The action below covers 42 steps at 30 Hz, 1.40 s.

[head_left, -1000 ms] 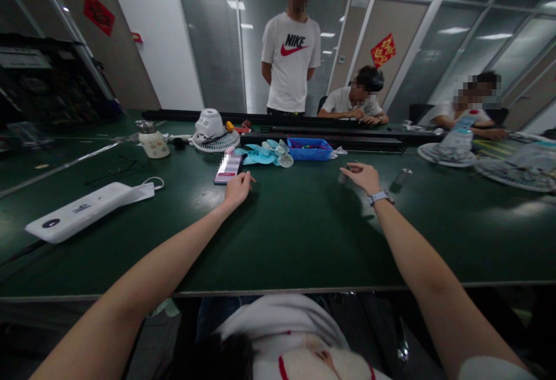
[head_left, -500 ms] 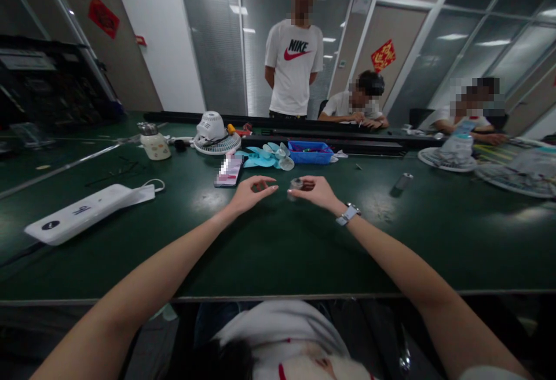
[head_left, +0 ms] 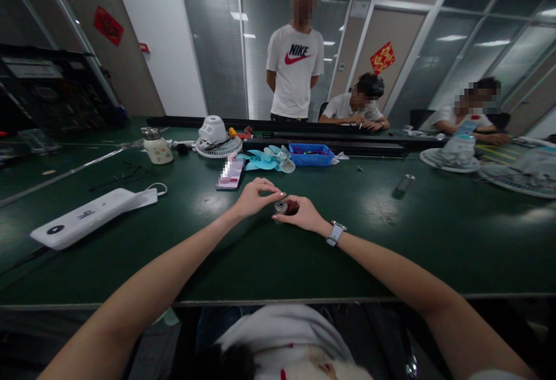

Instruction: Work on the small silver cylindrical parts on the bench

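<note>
My right hand (head_left: pixel 299 213) grips a small round metallic part (head_left: pixel 281 207) between thumb and fingers, just over the green table (head_left: pixel 278 264). Close beside it, my left hand (head_left: pixel 260 197) has its thumb and index fingertip pinched together above the part's upper edge; anything between those fingertips is too small to make out. Another small metal cylinder (head_left: pixel 406 182) stands on the table to the right. Beyond my hands lie light blue fan blades (head_left: pixel 270 159) and a phone (head_left: pixel 230 174).
A white power strip (head_left: pixel 87 218) lies at the left, with a cream bottle (head_left: pixel 157 147) behind it. Farther back are a white fan (head_left: pixel 214 135) and a blue tray (head_left: pixel 311 163). Fan covers (head_left: pixel 449 160) sit at the right. Several people are across the table.
Both hands have moved closer together; the right one came left and toward me with the metallic part. My left fingertips have closed above it.
</note>
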### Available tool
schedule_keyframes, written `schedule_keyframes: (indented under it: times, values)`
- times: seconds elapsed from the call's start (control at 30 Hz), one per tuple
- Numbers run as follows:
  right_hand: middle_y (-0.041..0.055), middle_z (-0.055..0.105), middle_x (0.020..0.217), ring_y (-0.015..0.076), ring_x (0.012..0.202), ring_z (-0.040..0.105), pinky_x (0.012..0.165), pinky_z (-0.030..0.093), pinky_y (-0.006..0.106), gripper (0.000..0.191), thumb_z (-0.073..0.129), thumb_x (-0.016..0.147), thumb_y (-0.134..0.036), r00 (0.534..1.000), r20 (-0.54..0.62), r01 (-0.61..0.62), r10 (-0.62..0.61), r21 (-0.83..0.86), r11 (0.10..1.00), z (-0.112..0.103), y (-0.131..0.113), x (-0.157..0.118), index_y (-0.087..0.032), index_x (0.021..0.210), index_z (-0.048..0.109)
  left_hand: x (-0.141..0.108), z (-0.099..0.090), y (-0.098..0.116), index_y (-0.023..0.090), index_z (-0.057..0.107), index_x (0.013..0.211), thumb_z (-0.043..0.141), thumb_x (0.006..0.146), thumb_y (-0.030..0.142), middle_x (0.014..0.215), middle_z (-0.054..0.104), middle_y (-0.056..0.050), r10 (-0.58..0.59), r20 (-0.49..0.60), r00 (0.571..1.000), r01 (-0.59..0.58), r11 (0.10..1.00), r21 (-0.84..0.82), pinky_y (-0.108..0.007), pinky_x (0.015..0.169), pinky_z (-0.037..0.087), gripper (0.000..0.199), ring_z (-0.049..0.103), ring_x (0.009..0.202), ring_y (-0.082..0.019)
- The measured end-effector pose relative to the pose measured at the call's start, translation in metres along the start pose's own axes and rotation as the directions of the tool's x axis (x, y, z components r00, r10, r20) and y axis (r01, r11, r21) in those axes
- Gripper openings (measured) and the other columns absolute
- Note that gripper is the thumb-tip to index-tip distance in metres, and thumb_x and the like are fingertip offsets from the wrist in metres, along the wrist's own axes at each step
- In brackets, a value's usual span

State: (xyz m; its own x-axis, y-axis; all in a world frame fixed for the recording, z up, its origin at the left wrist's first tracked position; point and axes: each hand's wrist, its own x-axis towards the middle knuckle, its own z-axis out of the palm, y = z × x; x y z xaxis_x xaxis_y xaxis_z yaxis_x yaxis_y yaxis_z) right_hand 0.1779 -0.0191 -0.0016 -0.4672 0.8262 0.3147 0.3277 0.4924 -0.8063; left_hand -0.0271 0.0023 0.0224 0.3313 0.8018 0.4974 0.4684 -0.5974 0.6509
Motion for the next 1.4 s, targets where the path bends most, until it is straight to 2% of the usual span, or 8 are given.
schedule_keyframes:
  times: [0.47, 0.63, 0.8, 0.97, 1.13, 1.2, 1.33, 1.4]
  values:
    - [0.0084, 0.073, 0.099, 0.0198, 0.088, 0.069, 0.083, 0.056, 0.036, 0.045, 0.08, 0.066, -0.044, 0.99, -0.137, -0.031, 0.044, 0.095, 0.995, -0.022, 0.018, 0.013, -0.016, 0.098, 0.066, 0.001, 0.001, -0.065, 0.026, 0.076, 0.103, 0.062, 0.077, 0.061, 0.078, 0.07, -0.006, -0.253, -0.118, 0.96, 0.278, 0.903, 0.328, -0.029, 0.063, 0.041, 0.046, 0.06, 0.072, -0.021]
    - [0.0134, 0.073, 0.099, 0.0223, 0.089, 0.07, 0.085, 0.054, 0.035, 0.045, 0.079, 0.065, -0.043, 0.798, -0.596, -0.147, 0.091, -0.046, 0.988, -0.109, 0.072, 0.027, -0.012, 0.097, 0.067, 0.004, 0.001, -0.067, 0.019, 0.074, 0.103, 0.054, 0.086, 0.049, 0.079, 0.071, -0.006, -0.372, -0.274, 0.887, 0.424, 0.89, 0.165, -0.029, 0.064, 0.042, 0.039, 0.062, 0.072, -0.02]
    - [0.0111, 0.074, 0.093, 0.0249, 0.09, 0.069, 0.083, 0.052, 0.036, 0.046, 0.075, 0.067, -0.049, 0.642, -0.752, -0.498, 0.153, -0.257, 0.828, -0.17, 0.119, 0.007, -0.016, 0.098, 0.07, 0.004, 0.002, -0.067, 0.018, 0.073, 0.098, 0.055, 0.086, 0.038, 0.081, 0.071, -0.006, -0.386, -0.309, 0.869, 0.442, 0.887, 0.135, -0.029, 0.067, 0.044, 0.03, 0.063, 0.074, -0.02]
    - [0.0112, 0.071, 0.097, 0.0266, 0.092, 0.065, 0.083, 0.049, 0.039, 0.054, 0.072, 0.066, -0.053, 0.632, -0.746, -0.576, 0.208, -0.273, 0.77, -0.175, 0.126, -0.002, -0.016, 0.105, 0.066, 0.003, 0.001, -0.064, 0.018, 0.073, 0.098, 0.054, 0.086, 0.037, 0.082, 0.071, -0.005, -0.378, -0.334, 0.863, 0.436, 0.892, 0.116, -0.028, 0.066, 0.043, 0.029, 0.062, 0.073, -0.02]
    - [0.0163, 0.055, 0.124, 0.0284, 0.11, 0.054, 0.101, 0.034, 0.047, 0.071, 0.067, 0.073, -0.047, 0.453, -0.837, -0.431, -0.307, -0.507, 0.746, -0.147, 0.06, 0.011, -0.014, 0.132, 0.045, 0.003, 0.0, -0.063, 0.018, 0.072, 0.098, 0.054, 0.087, 0.036, 0.083, 0.072, -0.006, -0.402, -0.357, 0.843, 0.46, 0.883, 0.091, -0.028, 0.067, 0.044, 0.028, 0.063, 0.074, -0.019]
    - [0.014, 0.057, 0.119, 0.025, 0.105, 0.056, 0.101, 0.034, 0.043, 0.056, 0.059, 0.082, -0.044, 0.502, -0.762, -0.271, -0.408, -0.587, 0.763, -0.119, 0.029, 0.018, -0.015, 0.129, 0.047, 0.003, 0.0, -0.063, 0.017, 0.072, 0.098, 0.053, 0.087, 0.036, 0.083, 0.071, -0.006, -0.405, -0.351, 0.844, 0.462, 0.882, 0.094, -0.028, 0.067, 0.043, 0.029, 0.063, 0.073, -0.02]
    - [0.0047, 0.065, 0.09, 0.0179, 0.079, 0.06, 0.079, 0.043, 0.03, 0.041, 0.055, 0.088, -0.046, 0.907, -0.306, 0.082, -0.291, -0.548, 0.833, -0.047, 0.002, 0.036, -0.021, 0.12, 0.06, 0.003, 0.0, -0.063, 0.017, 0.071, 0.1, 0.052, 0.088, 0.037, 0.082, 0.071, -0.007, -0.417, -0.348, 0.84, 0.475, 0.874, 0.1, -0.029, 0.066, 0.043, 0.031, 0.063, 0.074, -0.021]
    - [0.0016, 0.066, 0.082, 0.015, 0.068, 0.058, 0.065, 0.041, 0.026, 0.047, 0.059, 0.085, -0.052, 0.983, -0.076, 0.11, -0.164, -0.472, 0.875, -0.016, 0.007, 0.05, -0.023, 0.122, 0.062, 0.003, 0.001, -0.062, 0.016, 0.071, 0.1, 0.053, 0.087, 0.037, 0.083, 0.071, -0.007, -0.407, -0.358, 0.84, 0.467, 0.879, 0.096, -0.029, 0.069, 0.043, 0.031, 0.064, 0.076, -0.021]
